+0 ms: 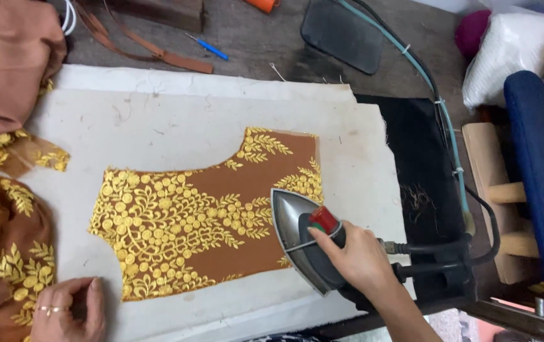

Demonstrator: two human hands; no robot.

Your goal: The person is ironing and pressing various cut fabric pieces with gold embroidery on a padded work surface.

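You are holding the iron [297, 237] with your right hand [354, 256]. Your fingers are wrapped tight around its dark handle, just behind the red knob [324, 219], so you can steer it. The iron's pointed nose is facing the far left corner of the bench, and its flat bottom is sitting on the near right corner of the brown cloth piece [205, 212]. That way the heat is pressing down on the cloth.

The brown cloth piece, with its gold flower stitching, is lying flat in the middle of the white pad [177, 114] that is covering the bench. It is spread out smooth, so the iron has no bumps to catch on. The pad is giving it a soft place to lie.

Your left hand [69, 310] is resting at the near left edge of the bench, well apart from the iron, so it is staying safe from the heat. Its fingers are curled in and touching more brown and gold cloth [6, 253] that is heaped along the left edge. I cannot tell if they are gripping it.

The iron's thick cord [436, 247] is running off toward the right edge, away from the cloth.
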